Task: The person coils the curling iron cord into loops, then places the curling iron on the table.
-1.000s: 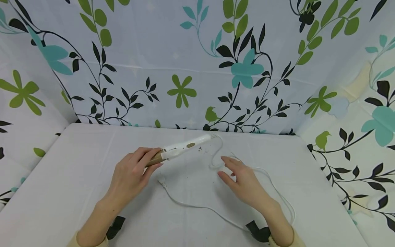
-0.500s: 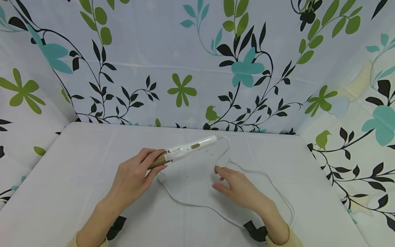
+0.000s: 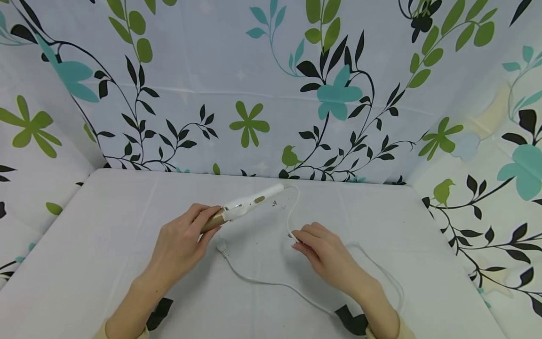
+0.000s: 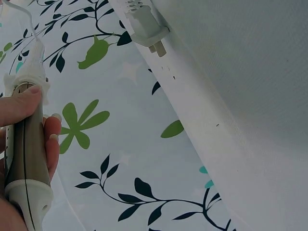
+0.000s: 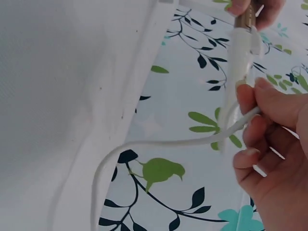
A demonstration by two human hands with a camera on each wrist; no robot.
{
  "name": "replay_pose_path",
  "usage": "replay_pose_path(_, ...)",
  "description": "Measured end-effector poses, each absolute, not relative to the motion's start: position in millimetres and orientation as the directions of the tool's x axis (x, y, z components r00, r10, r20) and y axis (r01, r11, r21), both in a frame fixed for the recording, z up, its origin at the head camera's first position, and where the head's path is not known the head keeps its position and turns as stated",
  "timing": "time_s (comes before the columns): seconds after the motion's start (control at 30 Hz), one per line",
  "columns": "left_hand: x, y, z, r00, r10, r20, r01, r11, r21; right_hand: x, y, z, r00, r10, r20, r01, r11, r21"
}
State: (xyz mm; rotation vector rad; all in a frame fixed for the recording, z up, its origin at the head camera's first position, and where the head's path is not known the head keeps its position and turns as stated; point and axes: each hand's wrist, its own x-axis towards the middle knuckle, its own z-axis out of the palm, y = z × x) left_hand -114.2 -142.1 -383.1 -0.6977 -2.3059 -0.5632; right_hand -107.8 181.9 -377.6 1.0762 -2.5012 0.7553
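In the head view my left hand (image 3: pixel 179 242) grips a white-and-gold hair straightener (image 3: pixel 250 203) by its gold part, above the table. Its white handle points up and to the right. The left wrist view shows my thumb and fingers round the gold section (image 4: pixel 30 144), just above the white tip (image 4: pixel 30 199). My right hand (image 3: pixel 326 249) pinches the white cord (image 3: pixel 290 214) between thumb and fingers, a short way below the handle's end. A length of that cord (image 5: pixel 168 142) runs from the pinch in the right wrist view.
The cord's plug (image 3: pixel 222 247) lies on the white table (image 3: pixel 84 263), below the straightener. More cord (image 3: pixel 271 284) trails towards my right wrist. Black straps (image 3: pixel 351 322) show at both wrists. A leaf-patterned cloth (image 3: pixel 190 70) closes off the back and sides.
My right hand has moved left and down to the cord and now pinches it. The straightener shifted right, then back left and slightly down, still in my left hand.
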Motion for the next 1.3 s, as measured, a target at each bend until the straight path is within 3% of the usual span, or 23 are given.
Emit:
replay_pose_path(0.17, -115, -142, -385, -0.639, 0.368, 0.675, 0.622, 0.763, 0.173, -109, 189, -373, -0.567, -0.569, 0.596, -0.807, 0.526, -0.267)
replay_pose_path(0.63, -114, -140, -387, -0.615, 0.445, 0.65, 0.673, 0.727, 0.139, -116, 194, -370, -0.495, -0.44, 0.749, -0.82, 0.521, -0.235)
replay_pose_path(1.03, -113, -140, -385, -0.566, 0.441, 0.696, 0.703, 0.7, 0.128, -117, 197, -372, -0.645, -0.334, 0.687, -0.717, 0.577, -0.392)
replay_pose_path(1.3, -113, -142, -381, -0.546, 0.422, 0.724, 0.713, 0.687, 0.138, -122, 199, -375, -0.647, -0.303, 0.699, -0.685, 0.634, -0.359)
